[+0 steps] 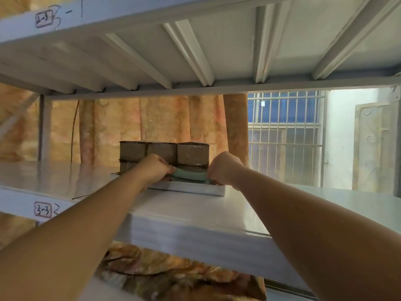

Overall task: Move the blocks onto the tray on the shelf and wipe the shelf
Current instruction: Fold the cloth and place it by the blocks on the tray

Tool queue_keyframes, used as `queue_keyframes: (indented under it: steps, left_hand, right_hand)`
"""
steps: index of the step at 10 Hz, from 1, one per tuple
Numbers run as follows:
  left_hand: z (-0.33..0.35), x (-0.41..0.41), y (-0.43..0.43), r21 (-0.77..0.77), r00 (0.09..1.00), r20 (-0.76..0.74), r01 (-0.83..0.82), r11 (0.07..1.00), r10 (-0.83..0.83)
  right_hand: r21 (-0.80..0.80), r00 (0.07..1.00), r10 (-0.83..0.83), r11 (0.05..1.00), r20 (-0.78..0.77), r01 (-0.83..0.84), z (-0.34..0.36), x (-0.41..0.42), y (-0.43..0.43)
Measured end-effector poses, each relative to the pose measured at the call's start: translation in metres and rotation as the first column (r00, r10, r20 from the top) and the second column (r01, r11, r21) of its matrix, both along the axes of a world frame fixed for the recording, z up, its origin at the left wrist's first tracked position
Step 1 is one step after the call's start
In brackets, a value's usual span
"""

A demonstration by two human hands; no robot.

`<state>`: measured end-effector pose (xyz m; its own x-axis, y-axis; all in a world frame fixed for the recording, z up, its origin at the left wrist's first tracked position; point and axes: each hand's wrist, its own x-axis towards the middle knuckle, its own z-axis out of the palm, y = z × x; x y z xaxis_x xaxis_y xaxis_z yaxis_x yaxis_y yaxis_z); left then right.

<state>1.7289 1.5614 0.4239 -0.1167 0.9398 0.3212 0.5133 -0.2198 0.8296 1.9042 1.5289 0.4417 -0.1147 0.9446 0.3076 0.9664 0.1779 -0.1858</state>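
Observation:
Several brown blocks (pixel 161 152) wrapped in clear tape stand stacked in two layers on a white tray (pixel 191 189) on the grey shelf (pixel 325 200). A pale green cloth (pixel 188 173) is stretched between my two hands just in front of the blocks, above the tray. My left hand (pixel 157 168) grips its left end. My right hand (pixel 223 169) grips its right end. Both fists are closed, and the lower blocks are partly hidden behind them.
The shelf above (pixel 195 51) hangs low over the work area, with ribs on its underside. An orange patterned curtain (pixel 130 122) hangs behind the shelf. A barred window (pixel 284 135) lies at the right. A patterned fabric (pixel 173 274) lies on the level below.

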Motion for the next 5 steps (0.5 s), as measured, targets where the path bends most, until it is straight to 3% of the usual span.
queue_keyframes:
  steps: [1, 3, 4, 5]
  left_hand:
    - [-0.006, 0.001, 0.004, 0.061, 0.983, -0.171, -0.055, 0.997, 0.065]
    - [-0.009, 0.002, 0.003, 0.267, 0.838, -0.462, -0.182, 0.946, 0.291]
    - [-0.01, 0.005, -0.003, 0.359, 0.784, -0.581, 0.009, 0.933, 0.216]
    - [-0.012, 0.009, -0.009, 0.284, 0.752, -0.652, 0.122, 0.951, 0.098]
  right_hand:
    - [0.08, 0.954, 0.038, 0.997, -0.297, -0.015, -0.007, 0.003, 0.012]
    - [0.071, 0.99, 0.084, 0.995, -0.113, -0.076, -0.008, 0.008, 0.011]
    - [0.114, 0.996, 0.078, 0.991, -0.048, -0.072, -0.011, 0.006, 0.009]
    - [0.084, 0.995, 0.088, 0.993, -0.043, -0.084, -0.011, 0.009, 0.006]
